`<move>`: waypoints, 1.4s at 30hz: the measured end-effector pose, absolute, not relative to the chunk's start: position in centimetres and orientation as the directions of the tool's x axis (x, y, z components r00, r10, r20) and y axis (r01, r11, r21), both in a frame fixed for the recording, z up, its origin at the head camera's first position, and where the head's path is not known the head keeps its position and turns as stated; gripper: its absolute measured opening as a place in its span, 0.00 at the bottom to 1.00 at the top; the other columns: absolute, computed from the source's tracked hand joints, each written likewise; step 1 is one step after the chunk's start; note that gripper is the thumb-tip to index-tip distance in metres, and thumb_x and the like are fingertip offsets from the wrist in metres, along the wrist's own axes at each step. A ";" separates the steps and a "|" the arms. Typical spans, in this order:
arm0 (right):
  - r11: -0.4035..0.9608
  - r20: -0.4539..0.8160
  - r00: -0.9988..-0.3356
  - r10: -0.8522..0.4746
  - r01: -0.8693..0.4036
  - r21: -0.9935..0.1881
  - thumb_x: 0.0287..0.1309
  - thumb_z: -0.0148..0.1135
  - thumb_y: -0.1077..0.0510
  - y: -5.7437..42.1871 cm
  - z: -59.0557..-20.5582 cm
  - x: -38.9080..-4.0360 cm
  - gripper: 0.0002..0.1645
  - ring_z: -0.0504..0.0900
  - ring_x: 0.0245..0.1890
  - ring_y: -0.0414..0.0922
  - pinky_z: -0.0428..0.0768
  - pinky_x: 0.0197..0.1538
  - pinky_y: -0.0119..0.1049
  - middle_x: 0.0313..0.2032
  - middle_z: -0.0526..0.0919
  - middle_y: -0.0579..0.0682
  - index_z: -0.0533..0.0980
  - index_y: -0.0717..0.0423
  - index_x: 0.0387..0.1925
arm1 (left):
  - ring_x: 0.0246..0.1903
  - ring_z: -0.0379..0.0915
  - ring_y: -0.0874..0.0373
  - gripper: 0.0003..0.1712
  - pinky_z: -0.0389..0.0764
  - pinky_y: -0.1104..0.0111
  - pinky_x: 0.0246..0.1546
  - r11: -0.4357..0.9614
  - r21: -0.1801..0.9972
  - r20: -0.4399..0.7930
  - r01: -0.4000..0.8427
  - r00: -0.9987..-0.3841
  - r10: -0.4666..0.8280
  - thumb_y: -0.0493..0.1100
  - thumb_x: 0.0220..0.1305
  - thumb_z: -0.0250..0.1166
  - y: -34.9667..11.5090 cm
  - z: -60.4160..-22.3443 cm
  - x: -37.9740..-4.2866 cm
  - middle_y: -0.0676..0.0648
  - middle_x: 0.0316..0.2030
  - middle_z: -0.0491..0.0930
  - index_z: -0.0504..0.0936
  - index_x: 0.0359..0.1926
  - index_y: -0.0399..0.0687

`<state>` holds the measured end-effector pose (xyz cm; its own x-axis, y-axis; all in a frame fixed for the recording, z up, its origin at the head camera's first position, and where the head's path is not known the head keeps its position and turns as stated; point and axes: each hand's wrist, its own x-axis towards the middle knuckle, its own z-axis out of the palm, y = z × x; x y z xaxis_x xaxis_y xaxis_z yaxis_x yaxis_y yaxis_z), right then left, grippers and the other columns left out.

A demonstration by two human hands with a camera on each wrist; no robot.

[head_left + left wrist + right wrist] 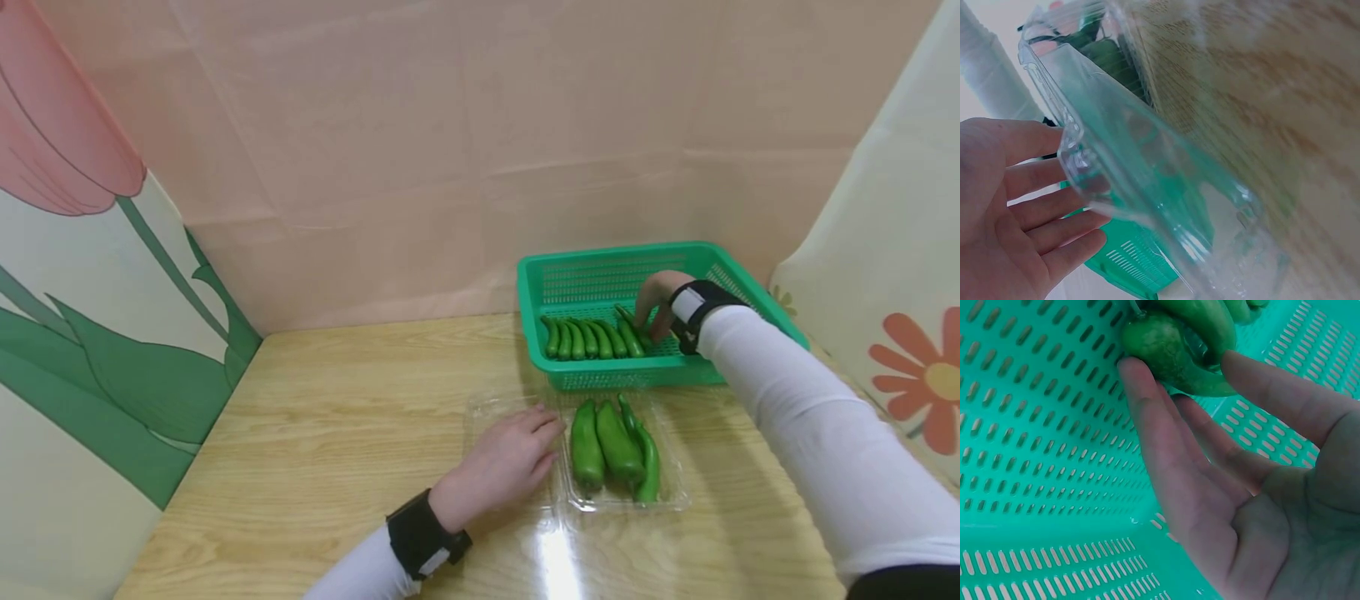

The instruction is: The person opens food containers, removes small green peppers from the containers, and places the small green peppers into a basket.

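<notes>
In the head view a row of green chili peppers lies in the green plastic basket. My right hand reaches into the basket at the right end of that row. Between thumb and fingertips it pinches a green chili pepper, seen in the right wrist view; other peppers lie against that one. My left hand rests at a clear plastic clamshell box, its loosely extended fingers touching the rim of the box's left half. Several larger green peppers lie in the right half.
A light wood tabletop spreads to the left of the box. Behind stands a pink cloth backdrop, close to the basket's far side. Flower-printed panels flank the table on both sides.
</notes>
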<state>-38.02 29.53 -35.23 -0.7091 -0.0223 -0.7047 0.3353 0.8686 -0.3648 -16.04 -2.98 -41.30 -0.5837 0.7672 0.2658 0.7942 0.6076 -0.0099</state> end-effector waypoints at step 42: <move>0.866 -0.224 -0.956 -0.187 -0.053 -0.497 0.66 0.53 0.51 26.4 -25.9 -31.0 0.25 0.84 0.27 0.40 0.85 0.32 0.35 0.34 0.84 0.58 0.71 0.72 0.49 | 0.62 0.69 0.50 0.24 0.70 0.63 0.65 0.612 0.022 0.273 0.791 -0.593 0.757 0.49 0.65 0.59 -3.8 -41.7 -16.4 0.45 0.59 0.75 0.74 0.60 0.45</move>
<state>-31.04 26.43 -25.89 -0.9565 -0.1868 -0.2242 -0.0526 0.8661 -0.4972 -16.40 -3.80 -41.75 -0.5933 0.7572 0.2730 0.7908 0.6117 0.0218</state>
